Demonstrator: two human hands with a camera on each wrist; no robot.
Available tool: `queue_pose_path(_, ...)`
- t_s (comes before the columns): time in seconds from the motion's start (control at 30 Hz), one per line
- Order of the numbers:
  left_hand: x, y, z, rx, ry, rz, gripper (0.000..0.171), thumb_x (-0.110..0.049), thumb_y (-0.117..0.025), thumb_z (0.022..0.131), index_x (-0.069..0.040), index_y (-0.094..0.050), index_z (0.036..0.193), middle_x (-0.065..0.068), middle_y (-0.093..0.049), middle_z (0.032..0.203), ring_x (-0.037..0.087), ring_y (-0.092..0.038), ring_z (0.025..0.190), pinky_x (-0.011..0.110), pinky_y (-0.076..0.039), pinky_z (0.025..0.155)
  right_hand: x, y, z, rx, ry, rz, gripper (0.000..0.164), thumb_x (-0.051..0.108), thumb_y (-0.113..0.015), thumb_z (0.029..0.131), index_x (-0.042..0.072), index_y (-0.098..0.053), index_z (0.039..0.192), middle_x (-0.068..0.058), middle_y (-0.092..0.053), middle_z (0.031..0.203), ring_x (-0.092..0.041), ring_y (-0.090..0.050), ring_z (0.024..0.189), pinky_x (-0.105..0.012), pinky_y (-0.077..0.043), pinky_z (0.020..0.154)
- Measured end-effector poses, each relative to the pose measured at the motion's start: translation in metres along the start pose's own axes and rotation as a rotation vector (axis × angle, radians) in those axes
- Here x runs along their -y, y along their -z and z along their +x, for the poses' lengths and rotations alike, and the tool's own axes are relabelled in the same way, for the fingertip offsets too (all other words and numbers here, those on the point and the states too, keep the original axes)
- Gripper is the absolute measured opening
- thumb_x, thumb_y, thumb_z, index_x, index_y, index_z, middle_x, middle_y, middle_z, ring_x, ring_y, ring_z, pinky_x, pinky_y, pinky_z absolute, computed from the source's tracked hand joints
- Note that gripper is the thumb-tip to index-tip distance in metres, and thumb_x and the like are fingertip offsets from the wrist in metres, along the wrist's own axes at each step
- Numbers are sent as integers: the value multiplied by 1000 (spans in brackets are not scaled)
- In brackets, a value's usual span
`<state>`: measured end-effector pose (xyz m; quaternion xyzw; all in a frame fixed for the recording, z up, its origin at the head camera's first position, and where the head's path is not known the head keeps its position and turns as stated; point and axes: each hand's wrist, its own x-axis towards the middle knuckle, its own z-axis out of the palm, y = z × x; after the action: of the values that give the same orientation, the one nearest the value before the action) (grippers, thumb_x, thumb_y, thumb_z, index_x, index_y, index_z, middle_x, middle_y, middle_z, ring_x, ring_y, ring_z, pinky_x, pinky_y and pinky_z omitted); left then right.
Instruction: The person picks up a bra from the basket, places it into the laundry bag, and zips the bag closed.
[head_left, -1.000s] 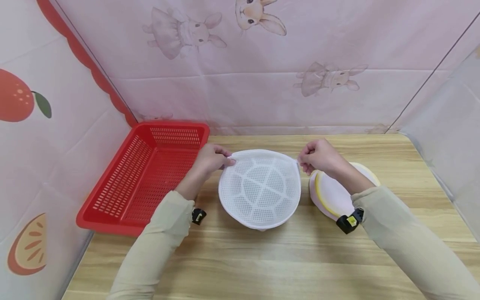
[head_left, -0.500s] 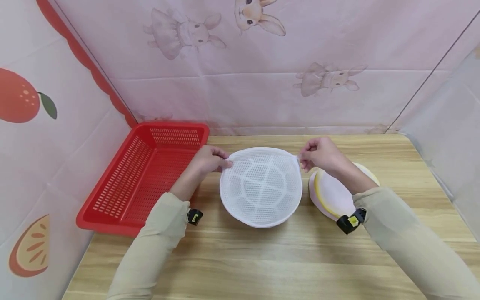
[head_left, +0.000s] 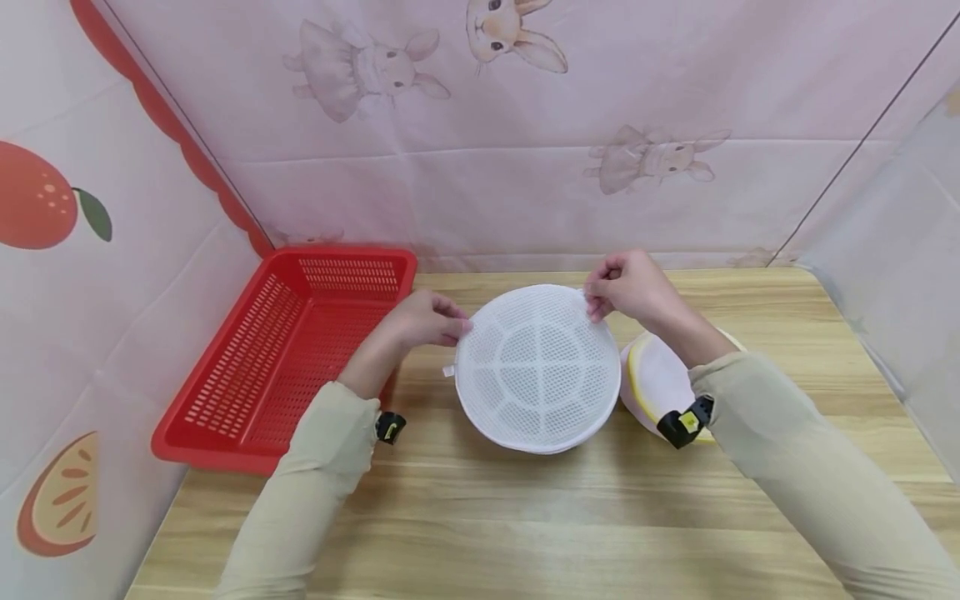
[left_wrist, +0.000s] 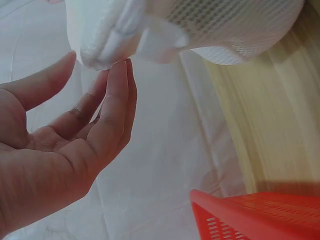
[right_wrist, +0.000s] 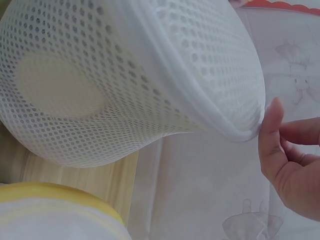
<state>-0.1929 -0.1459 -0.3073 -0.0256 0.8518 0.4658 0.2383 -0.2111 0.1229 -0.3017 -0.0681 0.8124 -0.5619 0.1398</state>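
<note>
A round white mesh laundry bag is held up over the wooden table, its ribbed top panel facing the head camera. My left hand pinches its upper left edge between thumb and fingers. In the left wrist view, the thumb and fingertips lie on either side of the bag's white edge binding. My right hand pinches the upper right rim, seen close in the right wrist view between thumb and index finger. A small white tag sticks out at the bag's left. Through the mesh shows a pale round patch.
On the left stands a red perforated plastic basket. To the right, partly under my right forearm, lies a pale pink pouch with yellow trim. A rabbit-print cloth wall rises behind the wooden table.
The mesh bag has shifted right and turned, bringing the small tag into sight at its left. My right hand has moved slightly up and left; my left hand has stayed nearly in place.
</note>
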Motion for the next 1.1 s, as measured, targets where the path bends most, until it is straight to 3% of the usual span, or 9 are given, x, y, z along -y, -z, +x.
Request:
queue_pose_path(0.27, -17, -1, 6, -12, -38, 90, 23, -6, -57, 88, 7, -58, 107, 18, -60, 99, 24, -62, 85, 31, -52, 78, 4, -4, 1, 3, 25, -12, 9, -7, -49, 88, -16, -51, 86, -14, -56, 68, -15, -58, 52, -31, -54, 56)
queue_pose_path(0.57, -24, -6, 15, 16, -53, 202, 19, -5, -61, 86, 5, -63, 103, 16, -62, 94, 19, -61, 78, 28, -53, 72, 3, -4, 2, -12, 14, -47, 8, -7, -52, 88, -15, -52, 87, -15, -57, 69, -15, -59, 53, -31, -55, 57)
queue_pose_path(0.8, -25, -9, 15, 92, -52, 206, 21, -2, -64, 82, 3, -63, 102, 12, -61, 82, 16, -57, 67, 30, -54, 70, 2, -4, 2, -14, 16, -37, 9, -7, -52, 88, -16, -52, 87, -15, -57, 68, -15, -59, 53, -31, -55, 56)
queue_pose_path(1.1, -24, -12, 12, 128, -32, 180, 12, 0, -64, 82, 6, -61, 91, 11, -57, 80, 16, -56, 65, 29, -54, 67, 2, -4, 1, -20, 26, -44, 10, -7, -55, 86, -16, -53, 85, -11, -57, 61, -15, -58, 48, -31, -54, 53)
